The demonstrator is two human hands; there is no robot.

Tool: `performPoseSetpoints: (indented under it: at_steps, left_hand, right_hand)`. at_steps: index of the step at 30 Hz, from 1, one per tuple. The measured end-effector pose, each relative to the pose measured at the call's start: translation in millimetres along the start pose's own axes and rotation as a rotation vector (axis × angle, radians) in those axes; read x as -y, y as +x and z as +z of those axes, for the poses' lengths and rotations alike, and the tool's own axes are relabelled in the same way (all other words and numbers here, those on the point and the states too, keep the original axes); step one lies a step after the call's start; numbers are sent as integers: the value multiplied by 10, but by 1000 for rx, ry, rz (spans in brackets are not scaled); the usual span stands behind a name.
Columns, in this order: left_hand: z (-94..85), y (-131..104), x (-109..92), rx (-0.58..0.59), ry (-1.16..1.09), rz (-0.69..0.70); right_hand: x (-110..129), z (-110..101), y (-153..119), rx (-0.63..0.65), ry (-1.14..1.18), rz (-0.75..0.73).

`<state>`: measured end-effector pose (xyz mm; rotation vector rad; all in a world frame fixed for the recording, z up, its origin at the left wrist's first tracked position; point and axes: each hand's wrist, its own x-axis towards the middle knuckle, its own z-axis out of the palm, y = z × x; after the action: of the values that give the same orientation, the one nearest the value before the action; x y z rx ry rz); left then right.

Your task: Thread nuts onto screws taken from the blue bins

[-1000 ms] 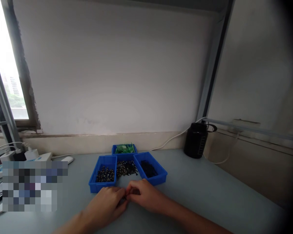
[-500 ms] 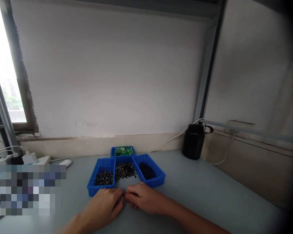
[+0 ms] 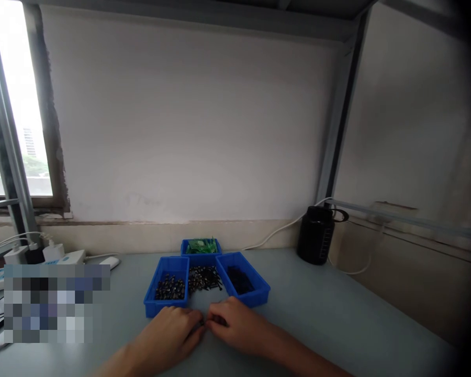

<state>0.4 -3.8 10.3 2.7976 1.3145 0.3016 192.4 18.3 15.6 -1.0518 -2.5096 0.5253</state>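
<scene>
My left hand (image 3: pixel 171 334) is closed in a pinch low over the table, just in front of the left blue bin (image 3: pixel 166 303). A tiny dark metal part (image 3: pixel 202 323) shows at its fingertips, too small to name. Facing it, my right hand (image 3: pixel 237 323) has its thumb and forefinger pressed together near the same part; what lies between them is hidden. Small shiny metal pieces (image 3: pixel 170 288) fill the left bin. Behind the hands is a loose pile of dark screws (image 3: pixel 204 278). The right blue bin (image 3: pixel 255 302) holds dark small pieces (image 3: pixel 240 279).
Against the wall stands a back blue bin (image 3: pixel 201 258) with green packets (image 3: pixel 201 245). A black bottle (image 3: pixel 316 235) is at the back right, near a white cable (image 3: pixel 272 235). Power strips and plugs (image 3: pixel 68 259) lie at the left, beside a blurred-out patch.
The view has shifted slightly, moving the scene to the right. My right thumb and forefinger are now straighter and pinched at the small part; both hands stay close together.
</scene>
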Motion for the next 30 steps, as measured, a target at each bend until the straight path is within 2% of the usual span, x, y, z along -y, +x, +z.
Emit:
performPoseSetpoints:
  at_steps: [8, 17, 23, 30]
  left_hand:
    - [-64, 4, -6, 11, -103, -13]
    - [-38, 18, -18, -20, -205, 1]
    - [-64, 9, -7, -12, -217, -2]
    - [-42, 16, -33, 29, -185, -60]
  right_hand:
    - [-49, 7, 3, 50, 94, 21]
    - [-59, 40, -2, 93, 86, -24]
    - [-31, -11, -1, 80, -18, -29]
    - [64, -52, -19, 20, -208, -138]
